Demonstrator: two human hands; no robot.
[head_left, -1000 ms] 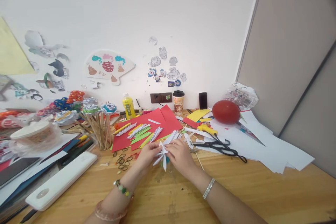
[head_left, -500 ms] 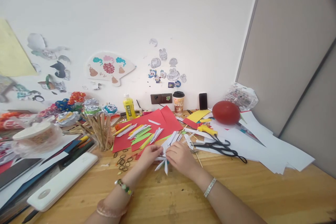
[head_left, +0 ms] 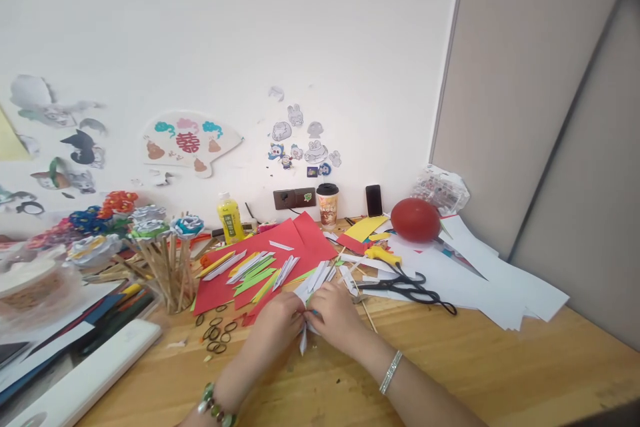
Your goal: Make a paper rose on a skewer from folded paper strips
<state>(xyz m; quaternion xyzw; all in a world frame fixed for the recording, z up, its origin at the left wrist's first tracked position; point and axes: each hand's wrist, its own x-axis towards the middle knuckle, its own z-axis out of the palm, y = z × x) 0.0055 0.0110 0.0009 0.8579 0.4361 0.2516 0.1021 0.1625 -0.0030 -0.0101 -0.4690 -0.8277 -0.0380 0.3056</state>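
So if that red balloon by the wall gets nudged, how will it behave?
The red balloon looks round and inflated, so probably very light and apt to roll or drift off the loose white paper sheets beneath it. The scissors lie close, so a puncture seems possible.

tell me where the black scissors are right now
In the head view the black scissors lie on white paper right of the right hand, just in front of the yellow glue gun.

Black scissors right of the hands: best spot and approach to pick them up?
Take the black scissors at the handle loops, their right end, coming from above with the right hand. They lie flat on white paper, blades toward the hands; the loops stand clear, while the blade end sits among paper strips.
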